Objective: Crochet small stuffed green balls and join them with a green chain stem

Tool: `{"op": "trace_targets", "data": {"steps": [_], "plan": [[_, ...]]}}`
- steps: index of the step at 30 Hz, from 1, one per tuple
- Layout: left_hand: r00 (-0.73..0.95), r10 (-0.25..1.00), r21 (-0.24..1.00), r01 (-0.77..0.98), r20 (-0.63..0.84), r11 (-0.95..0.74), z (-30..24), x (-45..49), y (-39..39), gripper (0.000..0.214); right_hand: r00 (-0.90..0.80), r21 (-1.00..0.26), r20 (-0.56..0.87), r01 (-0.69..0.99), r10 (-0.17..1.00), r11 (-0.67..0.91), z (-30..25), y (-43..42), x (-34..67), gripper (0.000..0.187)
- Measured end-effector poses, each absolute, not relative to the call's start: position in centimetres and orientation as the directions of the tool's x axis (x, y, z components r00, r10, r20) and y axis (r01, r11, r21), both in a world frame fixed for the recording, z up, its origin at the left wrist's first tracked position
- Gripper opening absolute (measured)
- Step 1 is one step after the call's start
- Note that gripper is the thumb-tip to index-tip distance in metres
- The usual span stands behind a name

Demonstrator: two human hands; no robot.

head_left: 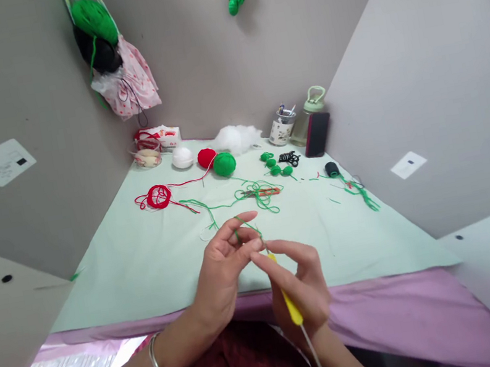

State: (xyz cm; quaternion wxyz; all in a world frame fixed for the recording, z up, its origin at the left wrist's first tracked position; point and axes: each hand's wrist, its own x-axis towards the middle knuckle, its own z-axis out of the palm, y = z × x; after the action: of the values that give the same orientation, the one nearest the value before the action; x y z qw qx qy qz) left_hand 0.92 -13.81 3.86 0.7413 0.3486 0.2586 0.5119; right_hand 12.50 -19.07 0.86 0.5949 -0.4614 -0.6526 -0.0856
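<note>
My right hand (302, 283) is closed round a crochet hook with a yellow grip (291, 307); its metal shaft sticks out below towards my lap. The hook's tip meets green yarn (246, 224) at the fingertips of my left hand (223, 262). That hand pinches the yarn between thumb and fingers, with the strand running over its raised index finger. Whatever small stitches lie at the pinch are mostly hidden by the fingers. Beyond the hands, a loose green tangle of yarn (271, 204) lies over orange-handled scissors (274, 190).
Behind are a green ball (224, 164), a red ball (206, 158), a white ball (182, 157) and white stuffing (237, 138). Red yarn (159, 196) lies left. Small green pieces (275, 170), a black clip (289, 158), a phone (317, 134), a bottle (300, 130) and a pen cup (282, 130) stand right.
</note>
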Motion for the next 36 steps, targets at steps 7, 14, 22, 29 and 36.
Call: {"op": "trace_targets", "data": {"steps": [7,14,22,29,36], "plan": [[0.471,0.880,0.686,-0.619,-0.066,0.383,4.4,0.6,-13.7,0.035,0.269,-0.714,0.699,0.317,0.663,0.624,1.4,-18.3,13.3,0.039],[0.469,0.880,0.703,-0.600,-0.078,0.382,3.9,0.4,-13.5,0.032,0.326,-0.770,0.628,0.124,0.707,0.626,1.3,-18.1,13.1,0.030],[0.482,0.873,0.701,-0.596,-0.077,0.391,3.7,0.4,-13.2,0.031,0.370,-0.799,0.576,0.063,0.729,0.598,1.1,-18.0,13.2,0.025],[0.476,0.875,0.699,-0.596,-0.088,0.395,4.0,0.4,-13.0,0.029,0.390,-0.798,0.581,0.101,0.714,0.594,1.2,-18.3,12.9,0.027],[0.502,0.859,0.698,-0.578,-0.104,0.423,4.1,0.1,-12.6,0.028,0.351,-0.773,0.628,0.177,0.694,0.610,1.8,-18.6,12.8,0.029]]}}
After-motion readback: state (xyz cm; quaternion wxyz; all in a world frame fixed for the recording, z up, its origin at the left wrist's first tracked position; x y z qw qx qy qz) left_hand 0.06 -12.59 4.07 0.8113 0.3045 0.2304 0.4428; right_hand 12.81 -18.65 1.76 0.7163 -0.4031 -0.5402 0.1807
